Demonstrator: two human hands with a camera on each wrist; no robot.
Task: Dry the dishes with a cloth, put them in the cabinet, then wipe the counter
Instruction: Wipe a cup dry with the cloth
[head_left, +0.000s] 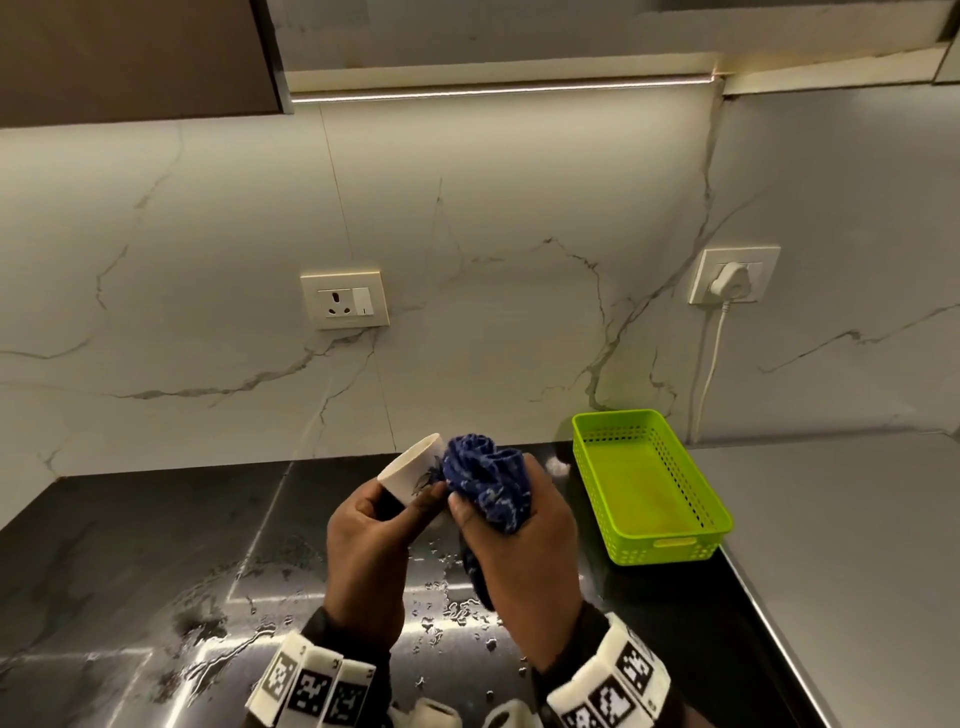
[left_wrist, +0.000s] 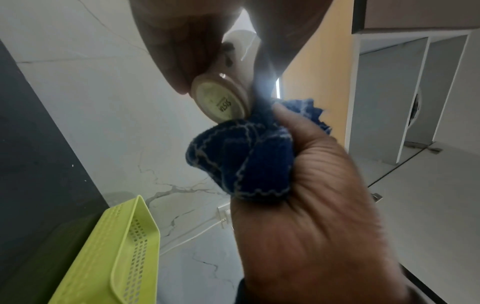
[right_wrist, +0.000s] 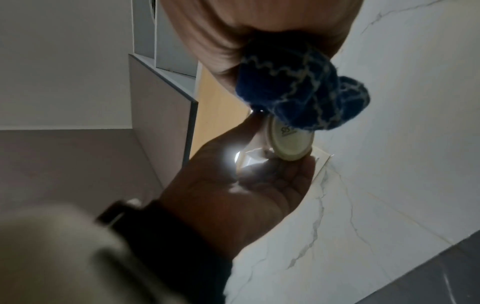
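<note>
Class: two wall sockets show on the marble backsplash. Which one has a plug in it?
The right-hand socket, above the green basket, holds a white plug with a cord hanging down. The left socket is empty.

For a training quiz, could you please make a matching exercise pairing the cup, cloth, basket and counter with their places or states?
Things:
1. cup
2. cloth
3. basket
4. counter

Places or states:
A. bunched in the right hand
B. wet with droplets
C. sits at the counter's right end
D. held in the left hand

Pairs: 1-D, 2-A, 3-C, 4-B
</note>
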